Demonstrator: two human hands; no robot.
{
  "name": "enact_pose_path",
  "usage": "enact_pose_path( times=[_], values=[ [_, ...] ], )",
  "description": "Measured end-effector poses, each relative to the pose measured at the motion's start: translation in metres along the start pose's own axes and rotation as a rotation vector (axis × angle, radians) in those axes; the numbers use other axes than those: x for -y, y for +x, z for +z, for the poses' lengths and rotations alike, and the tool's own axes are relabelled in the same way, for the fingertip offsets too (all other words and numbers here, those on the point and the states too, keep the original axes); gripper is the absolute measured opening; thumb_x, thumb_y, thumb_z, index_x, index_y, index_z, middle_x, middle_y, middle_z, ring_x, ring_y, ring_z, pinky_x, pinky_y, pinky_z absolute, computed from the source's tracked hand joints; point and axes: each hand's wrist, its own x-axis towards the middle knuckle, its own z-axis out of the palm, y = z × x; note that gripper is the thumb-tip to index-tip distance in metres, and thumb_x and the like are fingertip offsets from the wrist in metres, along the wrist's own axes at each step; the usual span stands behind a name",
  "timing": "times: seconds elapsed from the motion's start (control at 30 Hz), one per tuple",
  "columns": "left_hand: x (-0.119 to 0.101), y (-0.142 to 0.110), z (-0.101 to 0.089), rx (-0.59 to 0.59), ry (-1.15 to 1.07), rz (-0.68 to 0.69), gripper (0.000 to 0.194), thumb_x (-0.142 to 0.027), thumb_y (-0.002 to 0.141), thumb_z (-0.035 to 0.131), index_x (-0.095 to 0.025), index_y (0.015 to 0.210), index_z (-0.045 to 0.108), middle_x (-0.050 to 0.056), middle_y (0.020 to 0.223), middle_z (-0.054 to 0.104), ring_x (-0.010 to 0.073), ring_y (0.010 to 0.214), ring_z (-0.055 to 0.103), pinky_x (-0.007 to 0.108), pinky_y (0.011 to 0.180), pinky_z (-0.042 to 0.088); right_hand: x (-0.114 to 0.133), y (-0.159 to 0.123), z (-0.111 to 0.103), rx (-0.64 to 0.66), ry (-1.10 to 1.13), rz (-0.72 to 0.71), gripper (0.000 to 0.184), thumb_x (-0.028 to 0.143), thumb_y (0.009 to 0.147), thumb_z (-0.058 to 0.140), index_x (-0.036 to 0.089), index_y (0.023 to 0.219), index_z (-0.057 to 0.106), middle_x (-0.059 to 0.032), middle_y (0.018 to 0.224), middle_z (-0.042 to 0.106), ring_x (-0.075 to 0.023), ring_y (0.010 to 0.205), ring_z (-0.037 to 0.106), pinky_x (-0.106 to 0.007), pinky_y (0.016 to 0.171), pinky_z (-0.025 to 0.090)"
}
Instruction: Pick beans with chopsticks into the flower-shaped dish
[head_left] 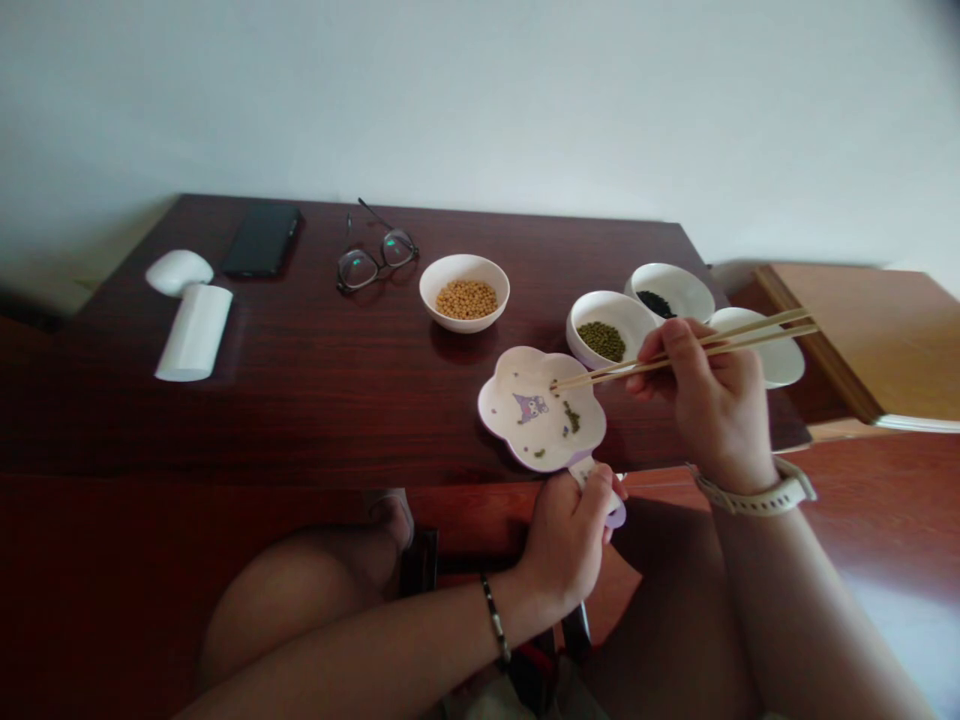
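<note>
My right hand (pixel 709 400) is closed around a pair of wooden chopsticks (pixel 757 334); their tips reach over a flower-shaped white plate (pixel 517 385) with a cartoon print and a few green beans on it. My left hand (pixel 570 535) grips that plate's handle at the table's near edge. Just behind the plate, close to my right hand, stands a white bowl of green beans (pixel 606 328).
On the dark wooden table (pixel 300 360) are a bowl of yellow beans (pixel 464 292), a bowl of black seeds (pixel 670 291), another white dish (pixel 784 360) behind my right hand, glasses (pixel 375 258), a phone (pixel 262 240) and white objects (pixel 191 320) at left. A lighter wooden surface (pixel 877 340) lies at right.
</note>
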Motion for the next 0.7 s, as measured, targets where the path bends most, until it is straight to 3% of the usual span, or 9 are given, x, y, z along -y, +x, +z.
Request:
enact_pose_path(
  times=[0.43, 0.53, 0.7],
  values=[
    [0.006, 0.000, -0.001, -0.001, -0.008, -0.002, 0.041, -0.047, 0.111, 0.047, -0.019, 0.087, 0.062, -0.005, 0.062, 0.047, 0.0117, 0.055, 0.041, 0.028, 0.057, 0.034, -0.001, 0.001, 0.001, -0.051, 0.061, 0.003, 0.043, 0.057, 0.107, 0.064, 0.024, 0.081, 0.070, -0.0028, 0.067, 0.067, -0.0152, 0.055, 0.064, -0.029, 0.050, 0.051],
    [0.006, 0.000, -0.001, 0.000, -0.015, -0.001, 0.041, -0.048, 0.111, 0.047, -0.019, 0.085, 0.062, -0.005, 0.061, 0.047, 0.0116, 0.055, 0.041, 0.028, 0.056, 0.032, -0.002, 0.004, -0.002, -0.138, 0.165, -0.031, 0.039, 0.052, 0.106, 0.066, 0.024, 0.080, 0.070, -0.0022, 0.068, 0.065, -0.0140, 0.053, 0.061, -0.029, 0.046, 0.045],
    [0.002, 0.000, 0.000, -0.009, -0.031, -0.023, 0.042, -0.049, 0.110, 0.047, -0.019, 0.084, 0.062, -0.005, 0.060, 0.046, 0.0120, 0.054, 0.040, 0.028, 0.054, 0.030, -0.006, 0.016, -0.014, -0.425, 0.264, -0.160, 0.036, 0.041, 0.104, 0.068, 0.022, 0.074, 0.067, -0.0029, 0.069, 0.060, -0.0139, 0.052, 0.059, -0.030, 0.044, 0.041]
  ],
)
